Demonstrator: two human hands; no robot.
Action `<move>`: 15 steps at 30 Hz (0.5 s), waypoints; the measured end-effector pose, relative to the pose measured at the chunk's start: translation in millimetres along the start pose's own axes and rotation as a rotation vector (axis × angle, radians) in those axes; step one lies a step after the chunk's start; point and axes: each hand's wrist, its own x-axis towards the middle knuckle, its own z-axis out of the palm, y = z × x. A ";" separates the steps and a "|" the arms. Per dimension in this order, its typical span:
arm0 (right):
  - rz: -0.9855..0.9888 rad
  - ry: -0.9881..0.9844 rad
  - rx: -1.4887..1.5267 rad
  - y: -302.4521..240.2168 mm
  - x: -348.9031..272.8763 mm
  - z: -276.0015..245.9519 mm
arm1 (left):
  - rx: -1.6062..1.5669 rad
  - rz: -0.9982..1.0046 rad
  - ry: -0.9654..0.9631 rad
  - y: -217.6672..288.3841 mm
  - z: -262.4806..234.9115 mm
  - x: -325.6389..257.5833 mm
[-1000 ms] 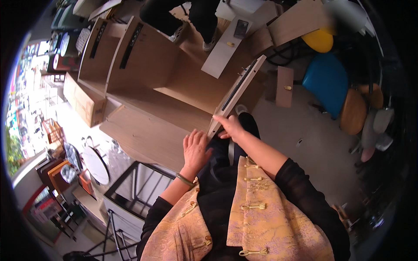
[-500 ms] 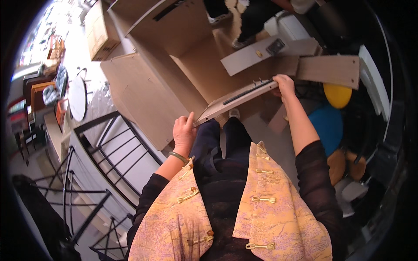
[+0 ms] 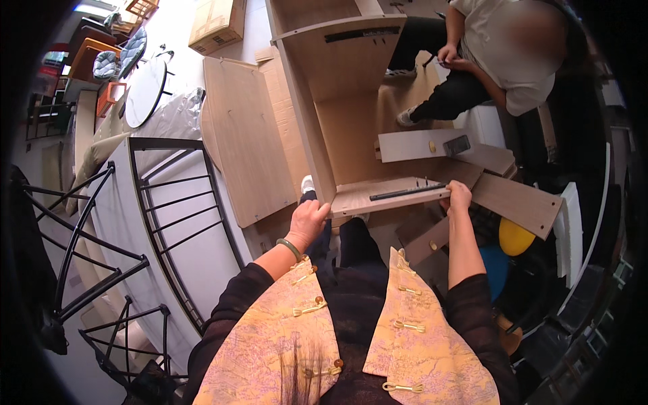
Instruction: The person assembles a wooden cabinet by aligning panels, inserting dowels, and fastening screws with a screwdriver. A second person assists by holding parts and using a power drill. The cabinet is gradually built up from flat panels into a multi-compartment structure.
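Observation:
My left hand [image 3: 309, 223] grips the left end of a light wood panel [image 3: 358, 203], a bracelet on that wrist. At the panel's other end, my right hand [image 3: 460, 196] has its fingers wrapped round the edge. A black drawer slide [image 3: 407, 193] runs along the panel, and a few small dark pins stand up near its right end. Just beyond is a wooden cabinet frame [image 3: 317, 145] with another black slide [image 3: 362, 34] on its inner face. The panel's left end is close to the frame; I cannot tell whether they touch.
A person [image 3: 503, 54] in a white top sits at the far right, hands together. Near them lie drawer fronts [image 3: 412, 146], one bearing a phone [image 3: 457, 145], and a loose board [image 3: 518, 202]. A large wood panel [image 3: 246, 135] and a black metal rack [image 3: 182, 209] stand left.
My view has swung, bringing the seated person further into sight. The panel, still in both hands, now lies more level against the cabinet opening. My left foot shows further forward.

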 end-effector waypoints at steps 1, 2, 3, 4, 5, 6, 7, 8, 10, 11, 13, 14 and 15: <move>0.003 -0.002 0.020 2.0 0.4 0.0 | -0.014 0.007 0.019 -2.8 -1.1 0.4; -0.013 -0.014 0.091 5.4 -1.2 -1.5 | -0.026 0.020 0.014 -6.4 -2.9 -0.2; -0.019 0.024 0.044 5.4 0.5 -1.2 | -0.070 0.055 0.030 -10.0 -1.7 2.4; 0.040 0.060 0.027 7.4 -0.7 -2.9 | -0.110 0.087 0.025 -13.1 -1.4 2.8; 0.041 0.065 0.004 8.6 -1.5 -4.3 | -0.140 0.113 -0.005 -17.0 -0.2 5.8; 0.051 0.063 -0.003 7.8 -0.9 -5.4 | -0.154 0.155 -0.009 -22.4 0.0 7.0; 0.058 0.069 0.001 6.6 0.1 -6.1 | -0.174 0.175 -0.051 -27.7 0.4 9.5; 0.073 0.072 -0.037 7.4 -2.8 -7.7 | -0.192 0.196 -0.116 -34.4 -0.6 10.6; 0.174 0.160 0.070 12.0 -11.4 0.6 | -0.239 0.293 -0.209 -48.8 -2.3 18.3; 0.181 0.150 0.177 18.0 -20.8 7.6 | -0.242 0.323 -0.297 -55.3 -5.6 19.3; 0.160 0.138 0.204 30.2 -45.4 29.5 | -0.334 0.411 -0.388 -68.7 -11.6 26.5; 0.170 0.137 0.263 38.2 -60.7 46.7 | -0.370 0.453 -0.434 -75.8 -13.8 32.7; 0.194 0.123 0.270 46.1 -78.0 63.9 | -0.389 0.487 -0.435 -82.0 -16.5 35.9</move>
